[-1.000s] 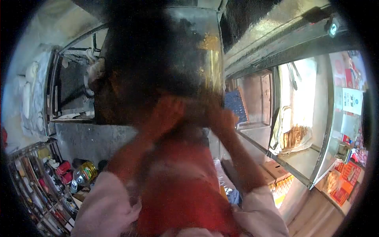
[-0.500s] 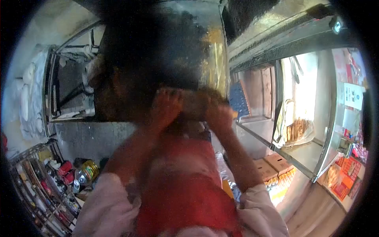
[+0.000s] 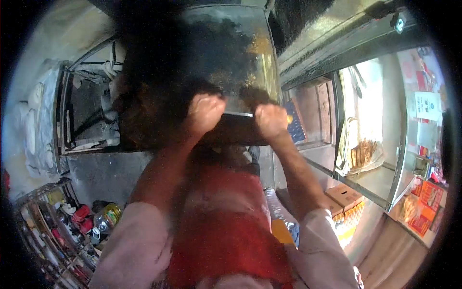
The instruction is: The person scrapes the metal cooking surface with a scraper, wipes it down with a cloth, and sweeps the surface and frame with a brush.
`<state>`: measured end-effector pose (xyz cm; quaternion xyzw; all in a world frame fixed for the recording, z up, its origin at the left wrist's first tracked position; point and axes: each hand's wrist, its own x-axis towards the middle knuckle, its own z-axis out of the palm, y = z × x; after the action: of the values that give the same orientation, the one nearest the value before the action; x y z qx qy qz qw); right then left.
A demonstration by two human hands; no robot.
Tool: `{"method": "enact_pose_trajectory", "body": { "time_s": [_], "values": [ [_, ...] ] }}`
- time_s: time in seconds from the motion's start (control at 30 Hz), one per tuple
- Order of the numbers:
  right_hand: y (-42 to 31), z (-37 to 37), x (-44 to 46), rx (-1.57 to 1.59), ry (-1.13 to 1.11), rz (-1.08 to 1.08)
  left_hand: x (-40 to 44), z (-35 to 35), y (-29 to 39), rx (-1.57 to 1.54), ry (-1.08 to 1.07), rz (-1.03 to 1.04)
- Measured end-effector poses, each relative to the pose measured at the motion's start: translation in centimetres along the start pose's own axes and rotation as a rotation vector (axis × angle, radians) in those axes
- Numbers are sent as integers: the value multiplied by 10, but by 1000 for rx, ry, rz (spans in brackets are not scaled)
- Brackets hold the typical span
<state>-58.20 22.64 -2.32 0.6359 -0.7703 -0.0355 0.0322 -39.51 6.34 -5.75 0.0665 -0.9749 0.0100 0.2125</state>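
Observation:
Both of my hands are closed over a broad, blackened griddle-like metal plate (image 3: 231,43). My left hand (image 3: 206,111) is a fist at the left end of a flat metal blade (image 3: 238,114), whose thin bright edge shows between my hands. My right hand (image 3: 271,119) wraps round the other end, and a yellow tip (image 3: 289,118) sticks out past it. Below the bright edge it is too dark to make out the rest of the blade. Yellowish, greasy streaks mark the plate's right side.
A metal frame (image 3: 86,103) stands left of the plate. At lower left, a rack (image 3: 53,231) and an oil bottle (image 3: 107,217) stand close to my side. To the right are a glass-sided cabinet (image 3: 365,180) with a bag of bread-like sticks (image 3: 364,156) and cardboard boxes (image 3: 344,196).
My hands and the blade have moved slightly forward over the plate. The blade has turned from showing its flat face to showing a thin edge.

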Motion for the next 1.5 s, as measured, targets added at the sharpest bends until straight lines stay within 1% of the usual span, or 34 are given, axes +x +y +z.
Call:
{"method": "enact_pose_trajectory", "body": {
  "time_s": [0.03, 0.07, 0.13, 0.2, 0.23, 0.27, 0.3, 0.33, 0.4, 0.43, 0.47, 0.53, 0.6, 0.63, 0.73, 0.77, 0.8, 0.87, 0.9, 0.93, 0.97, 1.0, 1.03, 1.07, 1.1, 1.13, 1.2, 1.27, 1.3, 1.33, 1.4, 1.43, 1.47, 1.5],
  "values": [
    [-7, -9, -7, 74, -56, 26, -5, -7, 1, -71, -67, 24],
    [-11, 10, -30, 73, -114, -80, -22, -17, 16, 3, -175, 53],
    [-43, 8, -39, 102, 351, 56, -30, -24, 36, 102, -294, -14],
    [-27, 25, -35, 25, -4, 0, -28, -16, 27, 229, -220, -53],
    [-20, 14, -11, 61, 40, 33, -13, -5, 2, -22, 122, -5],
    [-15, -5, 12, 96, 88, 67, 14, -19, -13, -170, 87, -20],
    [-13, -15, 30, 156, -23, 147, 32, -28, -13, -140, -238, -131],
    [-14, -14, 26, 147, -9, 146, 46, -33, -13, -103, -557, -245],
    [-32, -8, -14, 156, -5, 2, -21, -18, -7, -148, -238, -29],
    [-53, -16, -34, 97, -91, 44, -48, -21, 7, -32, 17, 65],
    [-67, -21, -46, 127, -12, 36, -48, -38, 15, -70, -117, 55],
    [-85, -23, -37, 195, -202, 123, -39, -68, 26, 160, -447, -95],
    [-80, -29, 6, 232, -229, 119, -56, -22, -27, -196, -1, -99],
    [-83, -34, 23, 264, -227, 167, -25, -40, -33, -270, -239, -270],
    [-102, -33, -1, 248, -223, 134, -58, -42, -33, -365, -213, -227],
    [-111, -26, -26, 219, -112, 68, -62, -68, -15, -188, -446, -183],
    [-129, 14, -58, 21, 323, 46, -65, -74, -7, -180, -446, -177],
    [-141, 56, -71, 33, 224, 81, -77, -77, 11, -27, -251, -79],
    [-139, 37, -64, 53, 258, 87, -88, -56, -3, -180, -229, -182],
    [-123, 6, -30, 57, 321, 94, -80, -30, -16, -603, -404, -697],
    [-115, -22, -7, 234, -124, 158, -68, -35, -25, -424, -307, -461],
    [-113, -34, -3, 278, -195, 205, -54, -44, -31, -245, -200, -220],
    [-110, -36, -10, 281, -200, 185, -51, -50, -26, -248, -184, -214],
    [-114, -36, -29, 295, -216, 164, -60, -60, -11, -204, -301, -142],
    [-117, -25, -54, 227, -168, 134, -69, -70, 0, -156, -422, -63],
    [-121, -1, -77, 188, -129, 197, -67, -72, 23, -120, -320, -6],
    [-101, 0, -100, 116, -80, 237, -48, -68, 55, -59, -361, -48],
    [-65, -5, -94, 61, -175, 218, -16, -52, 63, -30, -401, -74],
    [-55, -24, -87, 78, -219, 286, 2, -43, 63, -65, -538, -105],
    [-46, -29, -85, 132, -214, 331, 18, -52, 67, -98, -583, -119],
    [-44, -15, -104, 119, -170, 321, -5, -41, 78, -100, -459, -37],
    [-47, -19, -114, 90, -271, 265, -3, -50, 85, -72, -550, -16],
    [-52, -11, -117, 97, 38, 267, -13, -38, 90, 31, -580, 13],
    [-46, -14, -114, 54, -76, 252, -7, -39, 90, 2, -522, -17]
  ]
}}
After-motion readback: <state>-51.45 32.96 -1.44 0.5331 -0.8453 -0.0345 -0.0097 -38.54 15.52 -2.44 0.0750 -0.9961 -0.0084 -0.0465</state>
